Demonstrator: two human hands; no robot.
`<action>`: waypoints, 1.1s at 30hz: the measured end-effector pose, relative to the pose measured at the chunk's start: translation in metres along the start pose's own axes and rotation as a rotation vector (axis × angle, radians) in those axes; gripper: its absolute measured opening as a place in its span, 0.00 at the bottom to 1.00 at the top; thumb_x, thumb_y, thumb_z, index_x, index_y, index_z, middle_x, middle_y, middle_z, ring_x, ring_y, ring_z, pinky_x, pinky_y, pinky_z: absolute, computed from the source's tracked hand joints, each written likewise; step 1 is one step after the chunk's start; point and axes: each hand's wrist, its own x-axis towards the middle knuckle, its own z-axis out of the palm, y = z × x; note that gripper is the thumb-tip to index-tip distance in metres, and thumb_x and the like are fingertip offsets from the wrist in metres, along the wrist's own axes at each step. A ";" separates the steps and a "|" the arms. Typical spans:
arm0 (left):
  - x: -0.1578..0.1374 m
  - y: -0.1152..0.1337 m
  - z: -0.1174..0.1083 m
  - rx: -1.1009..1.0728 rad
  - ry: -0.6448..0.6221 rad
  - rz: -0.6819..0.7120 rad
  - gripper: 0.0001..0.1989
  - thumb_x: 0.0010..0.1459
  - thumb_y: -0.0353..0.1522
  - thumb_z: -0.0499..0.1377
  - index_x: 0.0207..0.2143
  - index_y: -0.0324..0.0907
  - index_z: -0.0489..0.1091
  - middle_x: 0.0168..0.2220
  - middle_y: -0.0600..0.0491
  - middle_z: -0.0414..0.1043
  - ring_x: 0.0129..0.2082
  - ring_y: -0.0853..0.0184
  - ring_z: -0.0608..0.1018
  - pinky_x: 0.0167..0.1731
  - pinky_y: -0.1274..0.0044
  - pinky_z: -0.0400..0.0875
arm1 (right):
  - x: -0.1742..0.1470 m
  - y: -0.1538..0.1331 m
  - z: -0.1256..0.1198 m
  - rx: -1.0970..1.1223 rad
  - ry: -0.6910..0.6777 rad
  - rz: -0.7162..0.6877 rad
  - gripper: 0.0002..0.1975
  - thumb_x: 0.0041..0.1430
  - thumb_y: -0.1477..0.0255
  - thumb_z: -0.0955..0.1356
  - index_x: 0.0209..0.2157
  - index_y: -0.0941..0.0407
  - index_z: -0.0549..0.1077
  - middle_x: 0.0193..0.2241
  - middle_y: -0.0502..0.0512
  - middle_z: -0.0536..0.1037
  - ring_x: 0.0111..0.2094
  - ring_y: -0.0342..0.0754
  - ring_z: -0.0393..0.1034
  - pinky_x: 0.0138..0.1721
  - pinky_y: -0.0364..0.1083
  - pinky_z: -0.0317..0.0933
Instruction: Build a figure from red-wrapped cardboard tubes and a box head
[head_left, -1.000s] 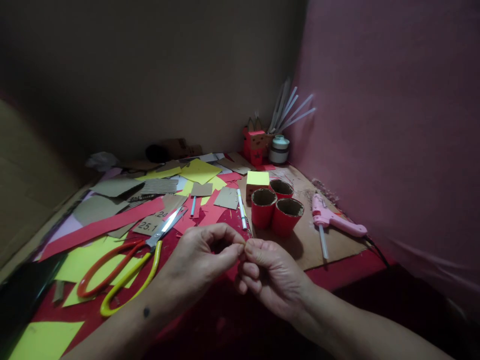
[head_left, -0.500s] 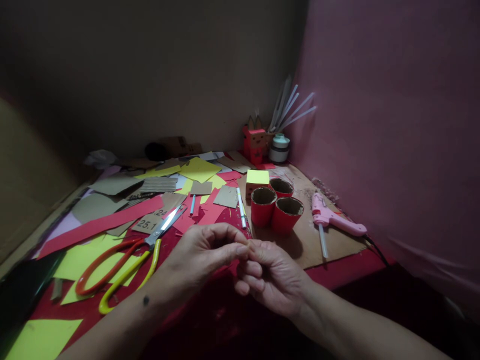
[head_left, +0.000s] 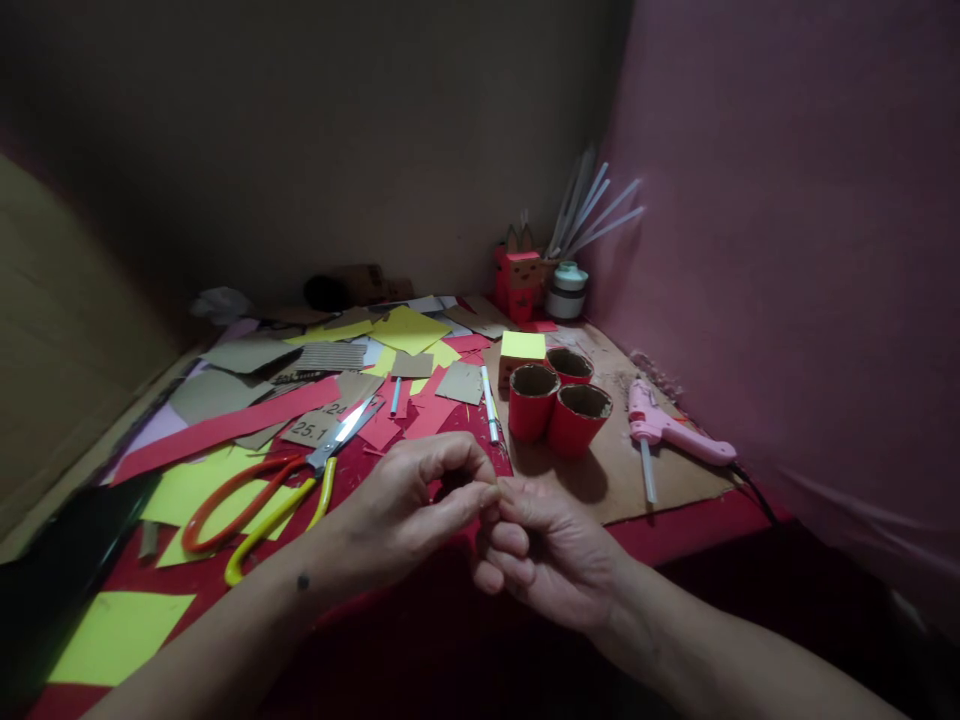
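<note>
My left hand (head_left: 439, 500) and my right hand (head_left: 551, 550) meet above the front edge of the red-covered table (head_left: 450, 455). Both are closed in a pinch, thumb against fingertip, and their tips touch. Whatever lies between the fingertips is too small to make out. Just beyond the hands stand three red cardboard cups, one of them the front cup (head_left: 580, 425), beside a small box with a yellow top (head_left: 523, 347). To the left of my left hand lie scissors (head_left: 322, 465) with one orange and one yellow handle.
A pink glue gun (head_left: 667, 425) rests on a cardboard sheet (head_left: 637, 500) at the right, its cord trailing off. Paper and cardboard scraps (head_left: 247, 430) cover the left side. At the back stand a red box figure (head_left: 517, 285), a jar (head_left: 568, 292) and glue sticks (head_left: 600, 210).
The view has shifted slightly, so the tabletop things sit a little further right and mostly higher. My hands keep nearly the same pinch, fingertips together.
</note>
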 end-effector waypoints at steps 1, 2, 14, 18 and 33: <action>-0.003 0.003 0.000 0.050 -0.002 0.033 0.06 0.60 0.29 0.55 0.28 0.40 0.67 0.25 0.57 0.69 0.25 0.74 0.70 0.24 0.83 0.65 | -0.001 -0.001 0.000 -0.017 0.004 -0.015 0.14 0.47 0.69 0.77 0.25 0.59 0.70 0.13 0.41 0.65 0.14 0.36 0.54 0.24 0.41 0.63; -0.006 0.006 -0.001 0.080 -0.008 0.061 0.06 0.60 0.29 0.55 0.28 0.40 0.66 0.24 0.58 0.67 0.24 0.75 0.69 0.24 0.83 0.64 | -0.002 -0.001 0.000 -0.032 0.007 -0.034 0.14 0.46 0.68 0.77 0.24 0.59 0.71 0.12 0.41 0.64 0.14 0.36 0.54 0.24 0.41 0.63; -0.029 -0.055 -0.007 0.751 0.087 -0.062 0.19 0.65 0.38 0.49 0.52 0.39 0.68 0.57 0.41 0.67 0.56 0.55 0.70 0.55 0.60 0.66 | -0.040 0.018 -0.017 -1.799 0.057 -0.781 0.22 0.62 0.73 0.64 0.54 0.72 0.69 0.53 0.77 0.71 0.56 0.63 0.64 0.56 0.62 0.59; -0.077 -0.055 0.002 0.649 -0.114 -0.090 0.21 0.64 0.33 0.51 0.59 0.50 0.65 0.65 0.50 0.60 0.63 0.58 0.63 0.60 0.63 0.62 | -0.036 0.039 -0.023 -2.102 0.073 -0.620 0.36 0.63 0.65 0.65 0.61 0.79 0.57 0.63 0.83 0.54 0.65 0.72 0.46 0.62 0.68 0.48; -0.108 -0.051 0.000 0.859 0.281 -0.189 0.24 0.64 0.38 0.50 0.62 0.44 0.61 0.64 0.47 0.61 0.62 0.60 0.66 0.58 0.67 0.64 | 0.001 0.054 0.007 -2.191 0.084 -0.369 0.43 0.59 0.54 0.67 0.63 0.73 0.56 0.65 0.81 0.47 0.66 0.75 0.34 0.63 0.71 0.33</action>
